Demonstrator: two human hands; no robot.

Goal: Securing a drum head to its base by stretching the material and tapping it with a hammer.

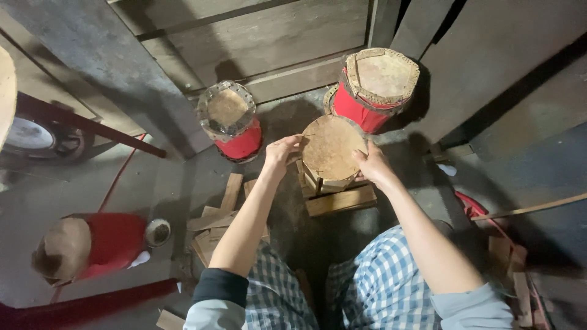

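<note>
Dim workshop floor (183,177), wood scraps (214,226) scattered around. Left hand (280,150) and right hand (372,162) gripping opposite edges of the round skin disc (332,146), seated on a wooden block stack (336,192). Possible slip sideways if pulled unevenly; stack looks unsteady.

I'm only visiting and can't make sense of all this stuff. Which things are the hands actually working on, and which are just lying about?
In hand:
- left hand and right hand, gripping the rim of the round skin-topped drum
- wooden block under it

Lying about:
- three red drums
- wood scraps
- small round cup
</note>
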